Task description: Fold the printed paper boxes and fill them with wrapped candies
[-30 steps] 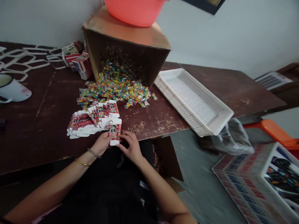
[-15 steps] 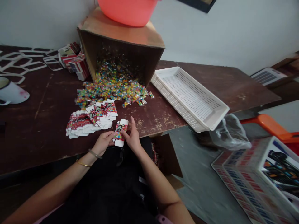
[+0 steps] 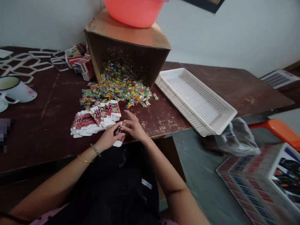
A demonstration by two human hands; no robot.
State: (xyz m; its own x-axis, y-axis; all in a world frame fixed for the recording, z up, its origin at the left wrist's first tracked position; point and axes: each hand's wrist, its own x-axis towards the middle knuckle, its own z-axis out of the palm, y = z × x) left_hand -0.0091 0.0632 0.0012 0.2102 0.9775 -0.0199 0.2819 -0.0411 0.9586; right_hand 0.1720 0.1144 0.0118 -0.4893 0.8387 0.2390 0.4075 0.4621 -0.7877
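As the left grip pinches a small printed carton between thumb and fingers, the right grip has its bent fingertips at the carton's upper end. Right index finger sticks out, away from the rest; can't tell from here whether right thumb and fingers close on the cardboard, contact is hidden. Carton sits between both grips, at the near edge of the brown counter, tilted, white end flap poking out below the left thumb toward the person. Two bangles on the left wrist.

Just left of and beyond the left grip: fanned pile of flat cartons, red and white, overlapping. Straight ahead of both grips, past that pile: heap of candy packets, multicoloured, clear wrap, spilling from a cardboard box lying on its side, mouth toward the person. Pink basin on top of that box. Right of the right grip, well apart: white perforated tray, set slantwise, near corner past the counter edge. Far left of the left grip: white mug, dark rim. Beyond it, small red-and-white boxes bunched beside the cardboard box.
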